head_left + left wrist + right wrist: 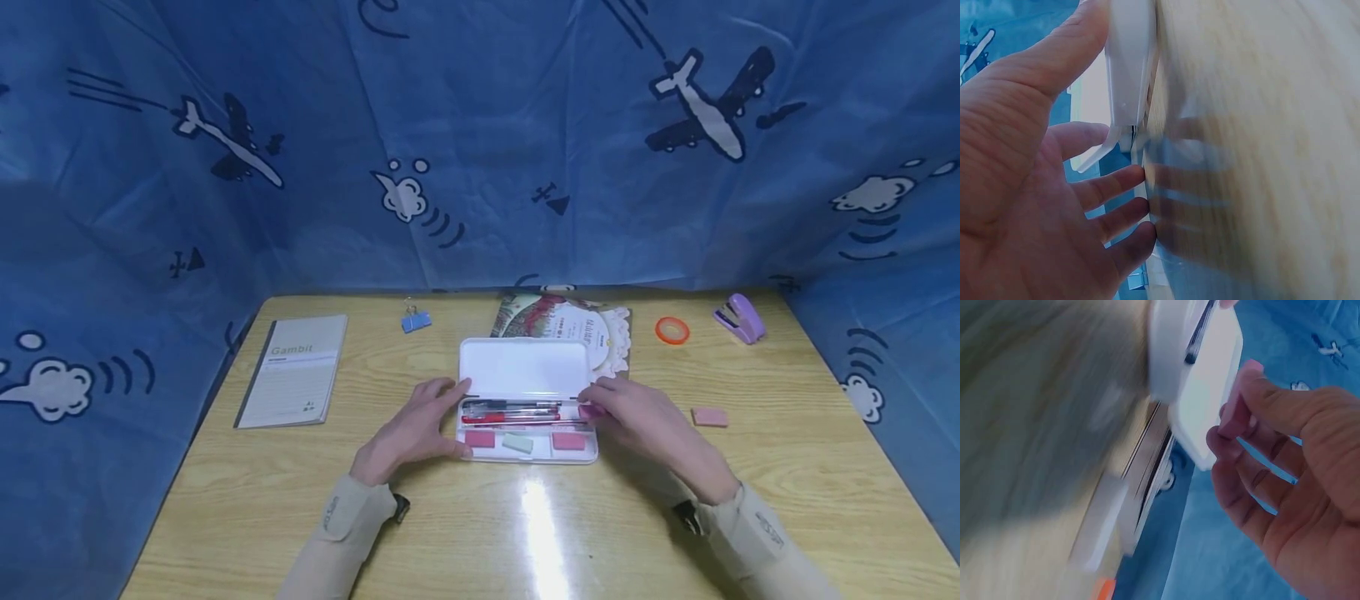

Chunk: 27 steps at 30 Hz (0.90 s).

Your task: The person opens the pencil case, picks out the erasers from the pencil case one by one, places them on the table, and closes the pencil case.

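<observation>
Head view: the pink eraser sits pinched between the thumb and fingers of the right hand, over the right end of the pencil case. The case reaches leftward from that hand, its long axis running side to side. Just leftward of the pinch lie the pens, parallel to the case; nearer the person, just below the hand, is the front row, with 2 pink erasers and 1 pale green eraser. Whether the held eraser touches the tray, I cannot tell. At the case's far left end, the left hand is spread, thumb at the near corner and index finger by the raised lid; the right hand is clearly the nearer to the held eraser. The right forearm comes in slantwise from the lower right, palm turned inward. A loose pink eraser rests on the desk to the right of the right hand. Farther beyond that hand come the orange tape roll, then the purple stapler.
</observation>
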### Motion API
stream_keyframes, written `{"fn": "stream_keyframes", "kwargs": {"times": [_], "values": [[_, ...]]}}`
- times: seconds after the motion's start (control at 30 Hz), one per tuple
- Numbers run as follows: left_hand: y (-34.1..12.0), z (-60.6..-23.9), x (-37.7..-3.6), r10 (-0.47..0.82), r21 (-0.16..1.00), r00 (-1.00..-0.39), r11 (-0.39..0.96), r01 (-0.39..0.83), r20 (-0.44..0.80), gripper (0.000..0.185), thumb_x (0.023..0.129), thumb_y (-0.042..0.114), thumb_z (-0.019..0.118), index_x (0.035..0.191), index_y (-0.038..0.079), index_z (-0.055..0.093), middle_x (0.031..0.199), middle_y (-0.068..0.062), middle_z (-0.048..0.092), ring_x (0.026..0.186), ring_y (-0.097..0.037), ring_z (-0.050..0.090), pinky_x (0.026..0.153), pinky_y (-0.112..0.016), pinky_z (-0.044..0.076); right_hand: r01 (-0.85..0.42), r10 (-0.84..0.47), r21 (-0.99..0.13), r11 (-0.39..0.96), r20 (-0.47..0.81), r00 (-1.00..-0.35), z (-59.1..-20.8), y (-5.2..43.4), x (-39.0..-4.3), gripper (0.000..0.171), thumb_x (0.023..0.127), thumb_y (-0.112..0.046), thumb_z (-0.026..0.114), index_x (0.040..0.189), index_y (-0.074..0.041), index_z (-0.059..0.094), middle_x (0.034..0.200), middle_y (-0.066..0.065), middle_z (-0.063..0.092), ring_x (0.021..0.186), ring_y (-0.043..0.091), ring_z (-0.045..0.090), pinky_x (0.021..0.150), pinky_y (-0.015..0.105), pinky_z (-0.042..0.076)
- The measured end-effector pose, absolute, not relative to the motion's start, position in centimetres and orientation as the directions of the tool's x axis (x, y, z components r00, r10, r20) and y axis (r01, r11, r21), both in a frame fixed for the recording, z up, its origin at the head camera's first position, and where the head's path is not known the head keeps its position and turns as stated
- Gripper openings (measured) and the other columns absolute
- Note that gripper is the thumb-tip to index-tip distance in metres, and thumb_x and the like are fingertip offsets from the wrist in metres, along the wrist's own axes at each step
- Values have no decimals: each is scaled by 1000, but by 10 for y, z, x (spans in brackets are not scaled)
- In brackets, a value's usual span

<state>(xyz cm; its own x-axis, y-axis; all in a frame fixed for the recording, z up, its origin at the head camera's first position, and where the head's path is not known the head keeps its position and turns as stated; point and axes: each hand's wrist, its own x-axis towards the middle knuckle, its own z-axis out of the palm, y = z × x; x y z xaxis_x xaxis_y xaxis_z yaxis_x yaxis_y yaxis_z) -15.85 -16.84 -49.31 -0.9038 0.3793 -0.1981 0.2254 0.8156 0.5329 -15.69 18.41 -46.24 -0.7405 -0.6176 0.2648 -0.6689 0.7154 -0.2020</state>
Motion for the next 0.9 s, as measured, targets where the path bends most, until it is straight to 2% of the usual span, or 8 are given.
{"fn": "stream_keyframes", "kwargs": {"times": [0.13, 0.27, 0.37, 0.53, 0.7, 0.9], "values": [[-169, -493, -159, 378, 533, -905, 816, 225, -196, 108, 73, 46, 90, 161, 25, 31, 163, -11, 32, 152, -34, 25, 121, -55, 34, -660, -602, -222, 717, 280, -748, -466, 203, -153, 14, 83, -8, 82, 92, -16, 74, 85, -5, 69, 78, 12, 66, 68, 33, 57], [-169, -494, -159, 375, 532, -905, 818, 221, -200, 108, 73, 47, 90, 161, 26, 31, 163, -11, 32, 152, -33, 25, 121, -56, 35, -628, -576, -239, 741, 256, -776, -470, 218, -147, 13, 82, -7, 83, 90, -14, 75, 84, -4, 70, 78, 13, 67, 72, 34, 59], [-169, -494, -159, 376, 528, -904, 820, 221, -204, 109, 73, 47, 90, 161, 26, 30, 164, -11, 32, 152, -34, 25, 121, -56, 34, -593, -551, -232, 771, 226, -804, -470, 227, -141, 13, 80, -8, 84, 89, -14, 76, 82, -4, 70, 76, 12, 66, 68, 33, 58], [-168, -493, -159, 380, 528, -902, 819, 225, -204, 109, 73, 46, 90, 161, 25, 30, 164, -12, 32, 152, -34, 25, 121, -56, 34, -520, -491, -205, 829, 178, -853, -471, 240, -133, 12, 79, -18, 86, 86, -21, 77, 79, -10, 70, 71, 6, 64, 59, 27, 51], [-168, -492, -159, 379, 533, -902, 817, 221, -207, 108, 74, 46, 89, 161, 25, 30, 164, -12, 31, 152, -34, 24, 122, -56, 34, -536, -502, -191, 822, 199, -841, -475, 250, -129, 13, 77, -19, 88, 83, -21, 77, 75, -11, 68, 64, 0, 57, 58, 25, 49], [-168, -491, -159, 375, 538, -902, 816, 211, -214, 108, 74, 45, 90, 161, 25, 30, 164, -11, 31, 152, -34, 24, 122, -56, 33, -537, -509, -189, 822, 180, -842, -478, 255, -125, 17, 74, -16, 89, 84, -24, 78, 79, -11, 73, 69, 5, 66, 67, 30, 54]]}}
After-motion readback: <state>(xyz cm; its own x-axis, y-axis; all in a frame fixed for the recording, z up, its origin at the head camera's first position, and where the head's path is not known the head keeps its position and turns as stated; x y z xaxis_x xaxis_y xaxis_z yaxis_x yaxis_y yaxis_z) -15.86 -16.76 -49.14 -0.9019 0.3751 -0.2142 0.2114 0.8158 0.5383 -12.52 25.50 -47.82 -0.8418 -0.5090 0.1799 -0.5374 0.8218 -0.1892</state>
